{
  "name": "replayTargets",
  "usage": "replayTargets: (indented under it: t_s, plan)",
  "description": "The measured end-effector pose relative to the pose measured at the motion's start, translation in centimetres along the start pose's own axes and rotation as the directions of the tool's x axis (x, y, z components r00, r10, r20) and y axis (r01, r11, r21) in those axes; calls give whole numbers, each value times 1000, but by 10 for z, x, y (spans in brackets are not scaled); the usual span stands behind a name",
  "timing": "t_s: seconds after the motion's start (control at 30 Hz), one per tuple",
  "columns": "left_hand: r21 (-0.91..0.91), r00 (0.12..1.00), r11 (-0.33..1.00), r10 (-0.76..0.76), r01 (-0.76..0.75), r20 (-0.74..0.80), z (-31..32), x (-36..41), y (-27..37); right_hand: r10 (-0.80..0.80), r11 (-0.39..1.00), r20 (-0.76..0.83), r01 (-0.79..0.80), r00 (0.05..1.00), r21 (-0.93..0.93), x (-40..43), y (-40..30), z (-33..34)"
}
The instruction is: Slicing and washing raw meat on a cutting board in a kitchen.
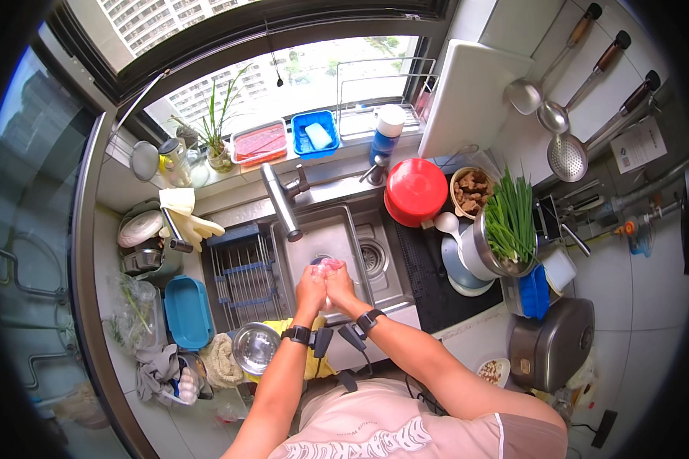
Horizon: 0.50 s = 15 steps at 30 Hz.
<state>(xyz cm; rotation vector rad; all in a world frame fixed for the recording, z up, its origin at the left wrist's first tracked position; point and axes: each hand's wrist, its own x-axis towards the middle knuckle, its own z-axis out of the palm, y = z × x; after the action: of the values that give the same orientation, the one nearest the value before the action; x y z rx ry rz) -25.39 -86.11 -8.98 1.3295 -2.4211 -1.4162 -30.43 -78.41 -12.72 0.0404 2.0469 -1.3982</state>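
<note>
My left hand [310,288] and my right hand [340,284] are pressed together above the stainless steel sink basin [298,255]. Pink and white patches show at the fingers; whether these are wet fingers, lather or something held is not clear. The palms are hidden. Beyond the hands, the metal faucet [280,201] points its spout down into the basin, with no water plainly seen running. Part of a dark round drain [320,260] shows just past the fingertips. Each wrist wears a black strap with a small device.
Left of the basin is a drain rack [247,281], then a blue plastic container [188,312]. A metal bowl [255,348] sits at the near edge. On the right are a red tub [416,189], spring onions [510,218] in a pot and a brown-grey metal box [551,344].
</note>
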Motion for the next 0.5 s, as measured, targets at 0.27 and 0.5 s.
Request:
replayTargets:
  t_s: [0.27, 0.5]
  plan:
    - [86, 996, 993, 80, -76, -39, -15, 5, 19, -105, 992, -48, 108, 993, 57, -2, -23, 0]
    - [-59, 953, 963, 250, -263, -168, -42, -1, 76, -261, 952, -97, 273, 960, 140, -24, -95, -24]
